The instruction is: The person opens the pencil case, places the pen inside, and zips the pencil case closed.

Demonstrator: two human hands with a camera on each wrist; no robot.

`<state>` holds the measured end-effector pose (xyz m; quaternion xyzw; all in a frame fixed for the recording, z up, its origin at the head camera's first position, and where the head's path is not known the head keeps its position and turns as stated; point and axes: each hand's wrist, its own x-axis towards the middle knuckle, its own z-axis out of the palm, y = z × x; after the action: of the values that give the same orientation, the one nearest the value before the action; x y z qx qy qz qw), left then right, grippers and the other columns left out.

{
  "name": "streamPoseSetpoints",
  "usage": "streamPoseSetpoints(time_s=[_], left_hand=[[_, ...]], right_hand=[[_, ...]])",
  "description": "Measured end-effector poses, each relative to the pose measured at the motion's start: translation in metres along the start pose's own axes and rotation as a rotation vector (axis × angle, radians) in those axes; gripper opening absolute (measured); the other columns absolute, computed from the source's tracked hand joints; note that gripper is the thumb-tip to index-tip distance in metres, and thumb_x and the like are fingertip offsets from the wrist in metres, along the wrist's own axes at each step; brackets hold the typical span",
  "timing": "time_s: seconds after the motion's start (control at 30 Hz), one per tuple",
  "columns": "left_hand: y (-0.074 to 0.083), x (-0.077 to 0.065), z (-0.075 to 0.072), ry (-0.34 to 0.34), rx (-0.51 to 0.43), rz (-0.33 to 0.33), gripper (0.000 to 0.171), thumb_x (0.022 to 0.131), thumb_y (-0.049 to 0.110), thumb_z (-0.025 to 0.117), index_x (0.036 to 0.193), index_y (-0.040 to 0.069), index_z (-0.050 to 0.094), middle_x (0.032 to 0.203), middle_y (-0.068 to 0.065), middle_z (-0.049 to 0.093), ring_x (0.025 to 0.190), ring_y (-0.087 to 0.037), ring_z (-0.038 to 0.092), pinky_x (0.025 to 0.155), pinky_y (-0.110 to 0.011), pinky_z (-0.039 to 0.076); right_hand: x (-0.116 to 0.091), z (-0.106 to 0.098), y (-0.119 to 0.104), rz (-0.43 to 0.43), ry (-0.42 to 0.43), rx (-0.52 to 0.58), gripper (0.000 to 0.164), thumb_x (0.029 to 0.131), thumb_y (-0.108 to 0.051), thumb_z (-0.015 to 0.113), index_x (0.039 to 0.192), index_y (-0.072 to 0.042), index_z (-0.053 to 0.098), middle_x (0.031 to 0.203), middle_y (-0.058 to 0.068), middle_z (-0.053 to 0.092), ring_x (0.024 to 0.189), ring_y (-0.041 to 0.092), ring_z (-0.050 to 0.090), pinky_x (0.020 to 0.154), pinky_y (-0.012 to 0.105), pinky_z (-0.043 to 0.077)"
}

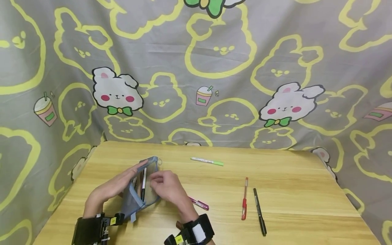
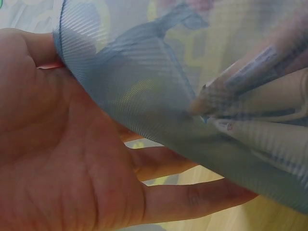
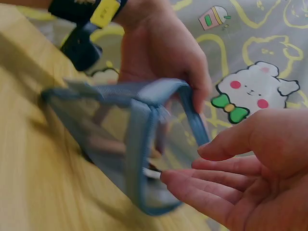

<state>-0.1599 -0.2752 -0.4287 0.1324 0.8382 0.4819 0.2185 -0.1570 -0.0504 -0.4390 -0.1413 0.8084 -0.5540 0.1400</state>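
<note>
A translucent blue-grey mesh pencil case (image 1: 130,200) with blue edging stands tilted on the table, its mouth facing the right hand. My left hand (image 1: 114,187) holds it from the left, with fingers stretched along its side in the left wrist view. Several pens lie inside, one a white pen with a black end (image 1: 144,182); their tips (image 2: 224,125) show through the mesh. My right hand (image 3: 245,178) is at the mouth, thumb and fingers loosely bent and apart, nothing between them. Its fingertips are right by a pen's white end (image 3: 152,173) at the rim.
A green-capped marker (image 1: 207,161) lies toward the back of the wooden table (image 1: 291,183). A pink pen (image 1: 200,203) lies beside my right forearm. Farther right are a red pen (image 1: 244,200) and a black pen (image 1: 259,212). A patterned grey curtain (image 1: 171,51) surrounds the table.
</note>
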Motion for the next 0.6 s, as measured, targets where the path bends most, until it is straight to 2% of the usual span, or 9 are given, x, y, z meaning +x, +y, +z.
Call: streamPoseSetpoints(time_s=[0.17, 0.33, 0.5, 0.6], left_hand=[[0.000, 0.001, 0.001, 0.017, 0.038, 0.042, 0.056, 0.114, 0.036, 0.013, 0.167, 0.016, 0.016, 0.168, -0.028, 0.004, 0.145, -0.063, 0.011, 0.080, -0.073, 0.049], [0.000, 0.000, 0.000, 0.006, 0.009, 0.002, 0.056, 0.114, 0.040, 0.014, 0.167, 0.021, 0.016, 0.169, -0.026, 0.001, 0.144, -0.064, 0.012, 0.074, -0.067, 0.054], [0.002, 0.001, -0.001, -0.001, 0.007, -0.003, 0.055, 0.114, 0.040, 0.014, 0.167, 0.024, 0.015, 0.169, -0.024, -0.001, 0.147, -0.062, 0.006, 0.076, -0.072, 0.051], [0.002, 0.001, 0.000, -0.007, 0.013, -0.001, 0.055, 0.114, 0.039, 0.014, 0.167, 0.023, 0.015, 0.169, -0.025, 0.000, 0.147, -0.061, 0.005, 0.075, -0.072, 0.051]], right_hand=[[-0.008, -0.028, 0.004, -0.033, 0.010, -0.048, 0.024, 0.098, -0.007, 0.065, 0.120, -0.001, 0.073, 0.111, 0.012, 0.074, 0.099, 0.023, 0.071, 0.083, 0.033, 0.059], [-0.023, -0.059, 0.002, -0.086, -0.009, -0.119, 0.025, 0.099, -0.009, 0.064, 0.122, -0.003, 0.072, 0.116, 0.012, 0.073, 0.103, 0.027, 0.071, 0.084, 0.036, 0.058], [-0.043, -0.089, -0.003, -0.125, -0.008, -0.203, 0.026, 0.101, -0.010, 0.063, 0.126, -0.006, 0.070, 0.121, 0.008, 0.071, 0.108, 0.027, 0.068, 0.087, 0.040, 0.057], [-0.054, -0.103, -0.004, -0.143, 0.006, -0.245, 0.026, 0.101, -0.008, 0.063, 0.126, -0.006, 0.070, 0.123, 0.008, 0.070, 0.108, 0.026, 0.068, 0.086, 0.038, 0.058]])
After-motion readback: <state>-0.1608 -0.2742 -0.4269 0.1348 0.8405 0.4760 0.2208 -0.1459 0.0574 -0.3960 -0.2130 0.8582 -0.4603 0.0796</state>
